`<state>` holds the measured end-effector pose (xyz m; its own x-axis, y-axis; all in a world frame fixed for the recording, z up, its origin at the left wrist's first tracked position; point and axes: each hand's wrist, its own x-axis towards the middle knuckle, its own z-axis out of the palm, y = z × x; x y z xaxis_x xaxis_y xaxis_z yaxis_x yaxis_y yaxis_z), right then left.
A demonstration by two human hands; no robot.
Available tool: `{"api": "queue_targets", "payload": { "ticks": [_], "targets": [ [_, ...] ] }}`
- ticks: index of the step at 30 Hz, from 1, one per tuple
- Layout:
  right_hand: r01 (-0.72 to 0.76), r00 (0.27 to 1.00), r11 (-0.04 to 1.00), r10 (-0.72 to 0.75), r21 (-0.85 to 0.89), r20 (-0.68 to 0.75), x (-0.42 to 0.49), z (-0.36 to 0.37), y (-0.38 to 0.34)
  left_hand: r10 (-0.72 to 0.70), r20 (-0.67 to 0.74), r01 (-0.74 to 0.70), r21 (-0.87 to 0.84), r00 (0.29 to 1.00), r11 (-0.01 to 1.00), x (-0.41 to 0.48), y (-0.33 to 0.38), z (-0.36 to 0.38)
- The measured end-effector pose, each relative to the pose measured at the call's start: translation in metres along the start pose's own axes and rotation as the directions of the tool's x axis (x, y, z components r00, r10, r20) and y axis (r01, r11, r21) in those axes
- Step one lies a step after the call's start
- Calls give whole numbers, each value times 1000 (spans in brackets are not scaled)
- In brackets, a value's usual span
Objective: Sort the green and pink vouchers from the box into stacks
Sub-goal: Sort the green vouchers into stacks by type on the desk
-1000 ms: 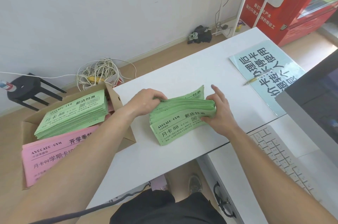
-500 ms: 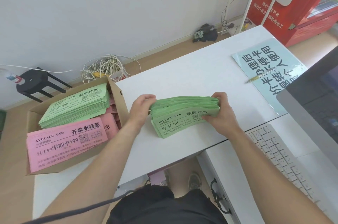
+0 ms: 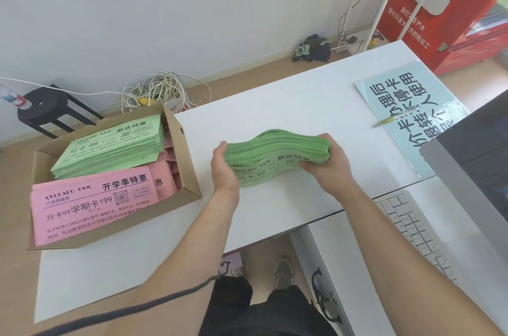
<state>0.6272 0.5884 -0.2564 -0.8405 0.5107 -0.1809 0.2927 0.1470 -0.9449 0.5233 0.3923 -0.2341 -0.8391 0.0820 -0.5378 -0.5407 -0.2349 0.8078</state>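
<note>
Green voucher stack (image 3: 275, 150) (buckled) is gripped endwise by left hand (image 3: 224, 171) and right hand (image 3: 328, 168).

Single head-worn wide-angle view, looking forward and down, close over white table (image 3: 288, 105)

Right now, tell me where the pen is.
Head view: the pen lies far right on the desk, across the left edge of the blue sign, beyond the right hand.

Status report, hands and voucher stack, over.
Left hand, right hand each grips an end of green voucher stack. Stack bowed, wavy. Box to its left, pen to its right, both apart.
</note>
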Motion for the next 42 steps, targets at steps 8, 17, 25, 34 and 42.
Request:
{"api": "queue_targets", "payload": {
  "ticks": [8,17,25,34,42],
  "targets": [
    [-85,996,991,81,103,38,19,11,8,61,21,-63,53,998,997,34,3,-6],
    [-94,995,982,85,163,59,27,13,18,21,169,-29,44,985,999,37,9,-5],
    [-131,991,990,130,53,16,35,13,-2,-37,201,6,153,979,988,39,26,4],
    [-411,910,910,413,-53,28,38,-5,-21,-206,353,14,476,913,879,46,24,-22],
    [-397,917,888,392,-233,-68,33,9,-39,278,158,-235,934,948,270,33,8,-3]
  ]
}}
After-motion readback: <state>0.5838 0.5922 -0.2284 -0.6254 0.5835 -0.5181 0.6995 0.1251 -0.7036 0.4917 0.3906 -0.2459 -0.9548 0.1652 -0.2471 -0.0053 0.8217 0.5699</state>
